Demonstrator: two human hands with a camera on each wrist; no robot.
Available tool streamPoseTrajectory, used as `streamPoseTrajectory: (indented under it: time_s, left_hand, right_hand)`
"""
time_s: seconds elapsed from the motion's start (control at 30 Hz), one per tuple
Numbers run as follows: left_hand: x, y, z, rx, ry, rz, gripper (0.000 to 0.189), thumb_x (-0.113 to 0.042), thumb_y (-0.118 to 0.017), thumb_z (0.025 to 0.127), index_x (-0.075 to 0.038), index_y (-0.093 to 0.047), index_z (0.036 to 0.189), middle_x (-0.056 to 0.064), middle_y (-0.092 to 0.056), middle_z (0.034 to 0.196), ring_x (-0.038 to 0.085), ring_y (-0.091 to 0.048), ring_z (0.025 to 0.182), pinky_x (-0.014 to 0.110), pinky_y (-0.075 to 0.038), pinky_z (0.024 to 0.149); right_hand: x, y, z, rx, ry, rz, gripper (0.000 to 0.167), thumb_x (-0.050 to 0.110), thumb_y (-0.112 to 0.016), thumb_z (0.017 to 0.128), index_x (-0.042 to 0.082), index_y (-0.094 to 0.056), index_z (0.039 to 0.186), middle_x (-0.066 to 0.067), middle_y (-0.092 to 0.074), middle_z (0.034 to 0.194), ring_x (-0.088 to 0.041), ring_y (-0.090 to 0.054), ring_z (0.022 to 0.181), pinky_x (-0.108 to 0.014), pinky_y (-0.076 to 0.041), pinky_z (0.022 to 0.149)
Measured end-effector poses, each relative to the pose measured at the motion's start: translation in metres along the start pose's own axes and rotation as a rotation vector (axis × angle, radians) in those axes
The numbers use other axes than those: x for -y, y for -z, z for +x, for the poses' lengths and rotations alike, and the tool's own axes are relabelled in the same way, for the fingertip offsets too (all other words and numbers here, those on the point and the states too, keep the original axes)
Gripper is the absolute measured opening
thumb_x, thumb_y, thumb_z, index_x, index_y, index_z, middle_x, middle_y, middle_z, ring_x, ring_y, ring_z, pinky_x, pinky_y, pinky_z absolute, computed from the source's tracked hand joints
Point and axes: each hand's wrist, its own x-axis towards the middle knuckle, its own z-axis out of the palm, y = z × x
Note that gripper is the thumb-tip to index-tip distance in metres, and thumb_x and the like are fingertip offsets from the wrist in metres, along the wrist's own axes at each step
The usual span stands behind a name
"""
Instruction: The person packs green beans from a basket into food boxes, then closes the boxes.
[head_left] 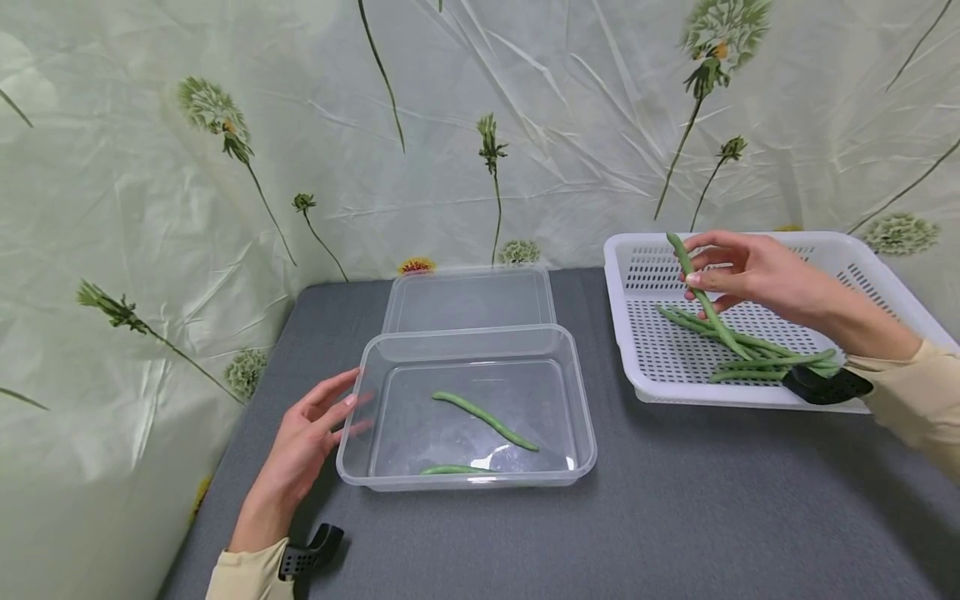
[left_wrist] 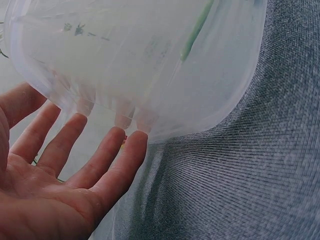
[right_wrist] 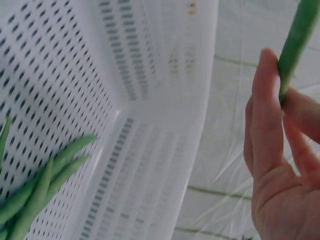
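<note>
Slanting at the right of the head view, a slender green bean (head_left: 717, 320) is pinched by the right hand (head_left: 772, 279) over a perforated white basket (head_left: 712, 396), where more beans (head_left: 780, 362) are heaped. Near centre, a clear, round-cornered plastic box (head_left: 461, 482) containing two beans (head_left: 486, 418) is touched by the left hand (head_left: 300, 442), fingers loosely spread.

A free cloth lane (head_left: 604, 371) runs between 2 obstacles, the clear tub (head_left: 465, 481) and the white basket (head_left: 697, 392).

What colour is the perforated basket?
The basket is white, clearest in the head view.
</note>
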Motion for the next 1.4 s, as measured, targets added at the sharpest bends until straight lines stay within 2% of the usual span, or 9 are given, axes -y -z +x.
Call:
streamPoseTrajectory:
  time_s: [0.17, 0.4, 0.6, 0.77, 0.87, 1.1, 1.4]
  left_hand:
    - [0.0, 0.0, 0.0, -0.001, 0.007, 0.002, 0.052, -0.021, -0.059, 0.101, -0.004, -0.042, 0.147, 0.006, -0.042, 0.149, 0.014, -0.056, 0.123, 0.038, -0.054, 0.092]
    - [0.0, 0.0, 0.001, -0.002, 0.002, -0.001, 0.052, -0.02, -0.059, 0.101, -0.004, -0.042, 0.147, 0.007, -0.042, 0.149, 0.015, -0.056, 0.123, 0.039, -0.054, 0.092]
    - [0.001, 0.0, 0.001, -0.003, -0.004, -0.005, 0.051, -0.02, -0.059, 0.101, -0.004, -0.042, 0.147, 0.006, -0.044, 0.147, 0.014, -0.057, 0.122, 0.038, -0.054, 0.091]
    - [0.002, 0.001, 0.001, 0.011, -0.02, 0.0, 0.049, -0.018, -0.058, 0.102, -0.004, -0.043, 0.146, 0.004, -0.045, 0.147, 0.015, -0.057, 0.122, 0.038, -0.054, 0.091]
    - [0.003, 0.001, 0.001, 0.01, -0.028, 0.002, 0.049, -0.018, -0.057, 0.102, -0.003, -0.043, 0.146, 0.004, -0.045, 0.146, 0.015, -0.057, 0.122, 0.038, -0.054, 0.09]
    - [0.002, 0.001, 0.001, 0.007, -0.03, 0.005, 0.049, -0.017, -0.057, 0.102, -0.003, -0.042, 0.146, 0.004, -0.045, 0.146, 0.015, -0.057, 0.122, 0.038, -0.054, 0.09]
    - [0.002, 0.0, 0.001, 0.006, -0.031, 0.005, 0.049, -0.017, -0.057, 0.102, -0.003, -0.042, 0.146, 0.002, -0.047, 0.146, 0.015, -0.057, 0.122, 0.038, -0.055, 0.09]
  right_hand:
    - [0.013, -0.014, -0.003, -0.059, 0.016, 0.048, 0.037, 0.006, -0.062, 0.098, 0.008, -0.05, 0.133, -0.013, -0.061, 0.108, -0.024, -0.069, 0.085, -0.04, -0.059, 0.066]
    - [0.031, -0.039, -0.004, -0.092, 0.106, 0.151, 0.038, 0.002, -0.062, 0.097, 0.009, -0.052, 0.133, -0.012, -0.064, 0.104, -0.024, -0.07, 0.083, -0.037, -0.059, 0.065]
    - [0.04, -0.064, 0.0, -0.127, 0.194, 0.343, 0.037, -0.003, -0.064, 0.094, 0.005, -0.056, 0.129, -0.013, -0.064, 0.102, -0.023, -0.07, 0.08, -0.034, -0.059, 0.061]
    - [0.046, -0.085, 0.003, -0.122, 0.25, 0.489, 0.038, -0.009, -0.064, 0.091, 0.003, -0.059, 0.127, -0.013, -0.065, 0.103, -0.025, -0.07, 0.08, -0.036, -0.06, 0.062]
    - [0.052, -0.099, 0.006, -0.14, 0.268, 0.493, 0.039, -0.009, -0.066, 0.09, 0.002, -0.06, 0.126, -0.016, -0.064, 0.101, -0.025, -0.07, 0.079, -0.04, -0.06, 0.061]
    - [0.056, -0.137, 0.011, -0.21, 0.288, 0.301, 0.042, 0.0, -0.071, 0.09, 0.004, -0.062, 0.13, -0.019, -0.066, 0.102, -0.026, -0.069, 0.079, -0.041, -0.06, 0.064]
    - [0.054, -0.177, 0.021, -0.131, 0.272, 0.301, 0.041, 0.003, -0.071, 0.091, 0.006, -0.062, 0.131, -0.012, -0.066, 0.102, -0.025, -0.069, 0.08, -0.041, -0.06, 0.066]
